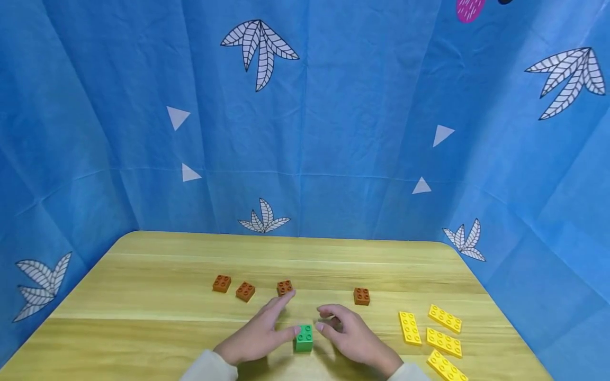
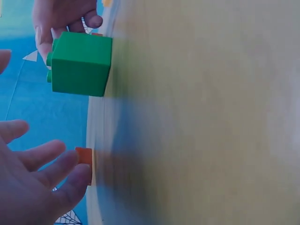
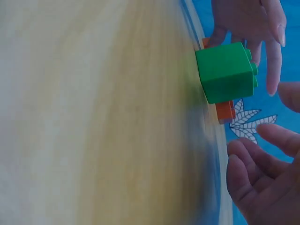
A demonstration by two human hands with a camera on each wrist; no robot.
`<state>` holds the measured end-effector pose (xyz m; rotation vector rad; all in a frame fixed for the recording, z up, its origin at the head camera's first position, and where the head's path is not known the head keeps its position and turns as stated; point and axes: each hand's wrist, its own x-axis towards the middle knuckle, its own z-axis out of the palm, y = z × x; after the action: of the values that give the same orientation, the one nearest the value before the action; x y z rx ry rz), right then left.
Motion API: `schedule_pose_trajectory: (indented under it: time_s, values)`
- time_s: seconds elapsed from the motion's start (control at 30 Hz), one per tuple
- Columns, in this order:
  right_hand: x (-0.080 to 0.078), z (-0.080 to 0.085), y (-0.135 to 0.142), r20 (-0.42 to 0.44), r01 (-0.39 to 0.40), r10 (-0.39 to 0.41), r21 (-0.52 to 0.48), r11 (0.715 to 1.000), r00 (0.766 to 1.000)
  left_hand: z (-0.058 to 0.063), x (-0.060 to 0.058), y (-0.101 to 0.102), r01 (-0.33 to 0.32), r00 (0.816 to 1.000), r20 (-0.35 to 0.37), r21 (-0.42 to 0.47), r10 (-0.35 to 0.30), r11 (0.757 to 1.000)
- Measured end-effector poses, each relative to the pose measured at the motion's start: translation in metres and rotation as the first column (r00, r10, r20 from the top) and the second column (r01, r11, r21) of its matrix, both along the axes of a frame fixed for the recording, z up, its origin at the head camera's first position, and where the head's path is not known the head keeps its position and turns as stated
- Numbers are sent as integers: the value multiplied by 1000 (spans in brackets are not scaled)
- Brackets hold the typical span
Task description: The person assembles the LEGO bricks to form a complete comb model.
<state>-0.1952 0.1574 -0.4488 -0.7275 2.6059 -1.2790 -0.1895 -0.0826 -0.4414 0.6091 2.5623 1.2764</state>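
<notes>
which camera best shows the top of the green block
The head view: it looks down on the green block, so its studded top shows, though small. Both wrist views show the block larger but from the side, with studs in profile.

A big blue cloth hangs behind the worktop and along both sides. It has white leaves with black lines, pale triangles, and a pink shape with white marks at the top. Fold lines cross it. The worktop is yellowish wood with stripy grain and round back corners. The cloth looks brighter at the top right.
</notes>
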Motion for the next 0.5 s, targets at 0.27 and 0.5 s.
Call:
schedule_pose_trajectory:
  time_s: [0.27, 0.5]
  values:
    - [3, -2, 0, 99, -86, 92, -69, 994, 991, -7, -1, 2, 67, 990, 113, 111, -80, 992]
    - [2, -7, -1, 174, -112, 132, -122, 986, 976, -14, 2, 4, 74, 984, 149, 162, -98, 984]
